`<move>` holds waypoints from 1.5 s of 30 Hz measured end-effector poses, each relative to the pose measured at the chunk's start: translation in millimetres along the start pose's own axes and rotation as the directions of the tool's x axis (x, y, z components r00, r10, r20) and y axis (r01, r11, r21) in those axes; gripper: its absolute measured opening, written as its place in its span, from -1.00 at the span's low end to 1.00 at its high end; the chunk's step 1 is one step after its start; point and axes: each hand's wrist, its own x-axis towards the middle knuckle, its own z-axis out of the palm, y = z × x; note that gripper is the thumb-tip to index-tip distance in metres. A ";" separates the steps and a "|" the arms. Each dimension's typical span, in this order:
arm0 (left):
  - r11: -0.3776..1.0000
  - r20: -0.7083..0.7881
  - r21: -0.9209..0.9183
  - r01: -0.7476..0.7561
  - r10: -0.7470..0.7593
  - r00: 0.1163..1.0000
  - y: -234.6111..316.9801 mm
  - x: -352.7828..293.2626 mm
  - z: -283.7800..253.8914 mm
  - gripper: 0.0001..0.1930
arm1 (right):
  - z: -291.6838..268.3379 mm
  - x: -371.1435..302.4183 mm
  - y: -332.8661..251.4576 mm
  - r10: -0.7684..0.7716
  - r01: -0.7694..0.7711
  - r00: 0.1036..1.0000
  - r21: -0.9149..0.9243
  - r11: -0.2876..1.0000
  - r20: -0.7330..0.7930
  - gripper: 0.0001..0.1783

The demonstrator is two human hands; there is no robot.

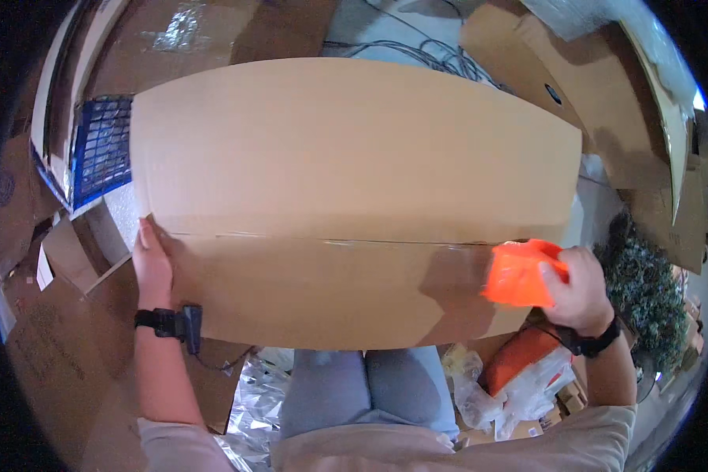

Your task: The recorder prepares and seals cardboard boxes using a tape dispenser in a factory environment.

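Observation:
A large closed cardboard box [354,149] lies crosswise before me, its two top flaps meeting at a seam that runs left to right. My left hand [153,259] grips the box's left edge by the near end of the seam, some fingers hidden against the side. In my right hand [578,291] is a bright orange plastic tape dispenser [519,273], held at the seam's right end. Its shadow falls on the near flap. Whether it touches the cardboard I cannot tell.
A blue wire basket [104,149] stands past the box's left end. Grey cables [425,55] lie behind it. Open cardboard [606,94] fills the far right, above a dark green bushy plant [645,291]. Silver foil [256,401] and clear plastic bags [480,401] lie beside my legs.

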 end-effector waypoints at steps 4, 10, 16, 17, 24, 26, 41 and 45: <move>0.992 0.041 0.006 0.125 -0.125 0.991 3.6 3.2 -7.5 -0.42 | -9.5 -71.4 45.7 -0.017 0.018 0.999 -0.039 0.999 0.028 -0.49; 0.994 0.040 0.009 0.108 -0.109 0.993 1.5 7.2 -16.6 -0.35 | 5.2 -140.7 91.4 0.088 -0.082 0.995 -0.111 0.990 0.043 -0.28; 0.988 0.041 -0.012 0.155 -0.155 0.987 1.3 10.9 -18.8 -0.33 | 11.8 -154.3 111.3 0.172 -0.163 0.984 -0.146 0.976 0.047 -0.32; 0.987 0.047 -0.006 0.158 -0.158 0.986 -7.2 13.9 -28.3 -0.33 | 13.6 -155.2 111.5 0.176 -0.167 0.983 -0.142 0.976 0.053 -0.32; 0.948 -0.110 0.314 -0.048 0.087 0.990 -21.6 30.2 -31.6 -0.34 | 53.3 -126.3 110.4 0.278 -0.235 0.936 -0.202 0.951 0.219 -0.47; 0.882 -0.095 0.463 -0.088 0.148 0.984 -18.7 26.2 -29.3 -0.36 | 48.0 -115.5 105.2 0.247 -0.211 0.943 -0.178 0.961 0.221 -0.47; 0.287 0.453 0.731 -0.620 0.476 0.754 103.3 -167.0 145.2 -0.16 | 7.2 -47.5 54.0 0.231 -0.092 0.945 -0.487 0.868 0.232 -0.72; 0.285 0.761 0.440 -0.852 0.386 0.522 153.3 -243.3 212.1 -0.12 | 37.6 -52.1 54.1 0.278 -0.129 0.929 -0.487 0.864 0.246 -0.68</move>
